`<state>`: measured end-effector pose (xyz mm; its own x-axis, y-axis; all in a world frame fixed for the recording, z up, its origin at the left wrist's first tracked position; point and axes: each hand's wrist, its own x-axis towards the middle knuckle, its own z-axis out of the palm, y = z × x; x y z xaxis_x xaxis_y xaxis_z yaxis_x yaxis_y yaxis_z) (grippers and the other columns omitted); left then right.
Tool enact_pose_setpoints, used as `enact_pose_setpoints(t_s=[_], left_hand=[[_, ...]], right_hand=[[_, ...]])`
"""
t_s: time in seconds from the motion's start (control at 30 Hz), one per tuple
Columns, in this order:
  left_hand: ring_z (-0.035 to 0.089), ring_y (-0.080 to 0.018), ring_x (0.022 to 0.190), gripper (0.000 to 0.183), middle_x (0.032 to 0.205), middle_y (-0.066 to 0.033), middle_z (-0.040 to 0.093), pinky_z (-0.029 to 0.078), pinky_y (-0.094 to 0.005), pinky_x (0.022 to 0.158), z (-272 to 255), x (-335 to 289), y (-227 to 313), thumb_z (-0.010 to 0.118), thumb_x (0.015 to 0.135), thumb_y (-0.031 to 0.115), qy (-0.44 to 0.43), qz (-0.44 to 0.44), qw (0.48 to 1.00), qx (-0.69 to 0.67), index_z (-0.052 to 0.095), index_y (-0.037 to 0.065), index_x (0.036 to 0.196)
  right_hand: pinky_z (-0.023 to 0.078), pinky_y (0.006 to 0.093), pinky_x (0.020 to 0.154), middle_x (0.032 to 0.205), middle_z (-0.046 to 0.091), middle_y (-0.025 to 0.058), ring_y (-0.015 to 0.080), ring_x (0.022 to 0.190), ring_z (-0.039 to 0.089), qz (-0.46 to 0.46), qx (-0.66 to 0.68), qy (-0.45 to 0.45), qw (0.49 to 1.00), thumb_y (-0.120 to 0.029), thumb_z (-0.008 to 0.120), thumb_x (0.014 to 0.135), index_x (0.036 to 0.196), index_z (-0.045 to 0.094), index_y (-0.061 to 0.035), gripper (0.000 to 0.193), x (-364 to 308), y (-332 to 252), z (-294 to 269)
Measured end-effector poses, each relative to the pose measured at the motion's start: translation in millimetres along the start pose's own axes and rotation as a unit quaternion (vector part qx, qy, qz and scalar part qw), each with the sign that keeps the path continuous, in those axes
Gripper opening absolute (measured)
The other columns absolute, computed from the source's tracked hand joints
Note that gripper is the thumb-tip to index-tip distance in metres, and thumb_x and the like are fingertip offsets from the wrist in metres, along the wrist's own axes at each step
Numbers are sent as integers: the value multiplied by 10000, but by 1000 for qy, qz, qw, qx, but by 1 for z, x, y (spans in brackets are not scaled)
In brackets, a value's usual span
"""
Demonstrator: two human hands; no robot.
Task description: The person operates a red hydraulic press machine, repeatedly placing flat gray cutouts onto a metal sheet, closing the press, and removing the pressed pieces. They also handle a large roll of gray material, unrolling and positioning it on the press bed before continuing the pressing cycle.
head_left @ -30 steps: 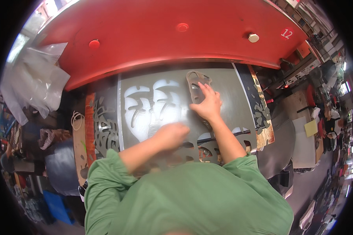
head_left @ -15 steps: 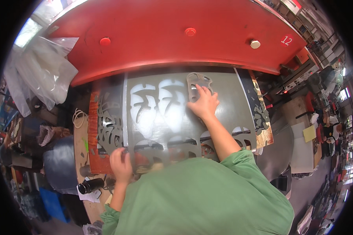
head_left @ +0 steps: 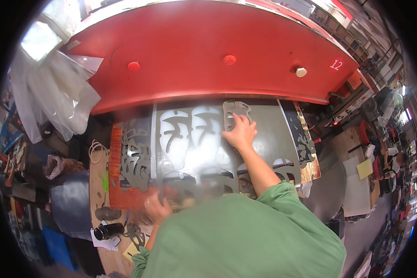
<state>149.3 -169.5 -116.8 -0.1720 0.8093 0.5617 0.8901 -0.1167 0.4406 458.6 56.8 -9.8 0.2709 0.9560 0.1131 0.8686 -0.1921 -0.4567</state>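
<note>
With my right hand [head_left: 242, 132], thumb and fingers gripping its sides, I hold a grey metal cutting die [head_left: 230, 109]. It rests near the far edge of a smooth grey sheet [head_left: 274, 143]. Left of it, two pale cut-out shapes [head_left: 175, 139] with curved slots show in the sheet. Along the near edge runs a row of further cut-outs, partly covered by my green-sleeved body. My left hand [head_left: 157, 209] is at the sheet's near left corner, its fingers blurred; whether it touches anything I cannot make out.
A red machine beam [head_left: 185, 51] with round knobs spans the far side. Grey offcuts [head_left: 136, 157] lie left of the sheet, more scraps [head_left: 303, 139] right. Clear plastic bags [head_left: 62, 97] hang at far left. A black cylinder [head_left: 108, 230] lies on the wooden side table [head_left: 99, 194].
My left hand has moved rightward and closer to my body along the sheet's near left corner. The whole view has shifted, while the die and my right hand keep their place on the sheet.
</note>
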Motion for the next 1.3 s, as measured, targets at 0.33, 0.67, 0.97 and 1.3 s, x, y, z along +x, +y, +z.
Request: enact_pose_setpoints(t_s=[0.33, 0.67, 0.97, 1.3], left_hand=[[588, -381, 873, 340, 973, -177, 640, 460, -458, 788, 7, 16, -1, 589, 831, 195, 37, 31, 999, -8, 601, 7, 1114], [607, -374, 918, 348, 1007, -165, 654, 471, -475, 826, 21, 42, -14, 659, 824, 231, 43, 1, 999, 1, 605, 27, 1101], [611, -367, 870, 296, 925, -167, 655, 474, -462, 780, 16, 54, -8, 594, 923, 266, 78, -39, 996, 26, 582, 37, 1111], [628, -389, 941, 323, 998, -199, 666, 481, -476, 824, 28, 61, -50, 610, 922, 288, 85, -80, 991, 66, 581, 21, 1102]], right_hand=[[366, 499, 1074, 1442, 470, 149, 423, 1331, 398, -108, 105, 21, 988, -367, 714, 746, 1364, 549, -120, 686, -1, 34, -20], [421, 436, 926, 1122, 612, 95, 294, 1095, 567, -286, -15, 235, 929, -292, 721, 724, 1085, 643, -69, 431, -157, 106, 1], [478, 429, 795, 964, 658, 153, 327, 916, 621, -204, 185, 132, 952, -309, 700, 810, 957, 668, -49, 301, -123, 85, -40], [466, 501, 668, 736, 609, 233, 432, 749, 607, -179, 209, 323, 906, -304, 539, 957, 729, 618, 0, 388, 17, 155, -177]])
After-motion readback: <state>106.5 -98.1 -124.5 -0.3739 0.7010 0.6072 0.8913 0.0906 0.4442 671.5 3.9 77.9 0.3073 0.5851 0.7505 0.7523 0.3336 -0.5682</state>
